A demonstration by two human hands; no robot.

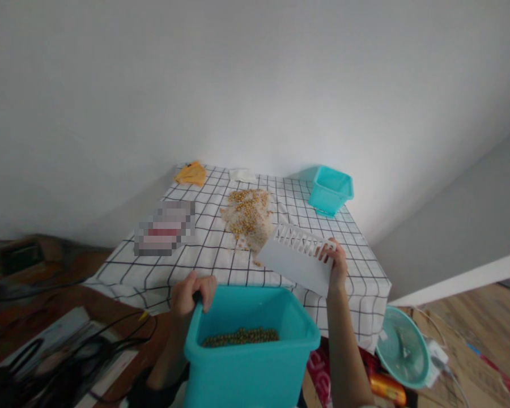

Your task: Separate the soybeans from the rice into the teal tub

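My left hand (194, 292) is closed over the far left corner of the rim of a teal plastic bin (249, 374) in front of me. Greenish-brown beans or grains (242, 336) cover the bin's bottom. In my right hand (338, 263) is a white plastic sheet (295, 260) with a row of slots along its upper edge; my fingers hold it at its right end. The sheet is tilted over the table's front part, its left corner close to a spread pile of yellow beans and pale grains (249, 218). Whether that corner touches the cloth I cannot tell.
A black-and-white checked cloth (212, 226) covers the table against the wall. On it are a smaller teal basket (330, 192), a yellow cloth (191, 174), a white tissue-like piece (242, 175) and a blurred packet (165, 229). A teal round bin (403, 345) stands right; cables (123, 340) lie left.
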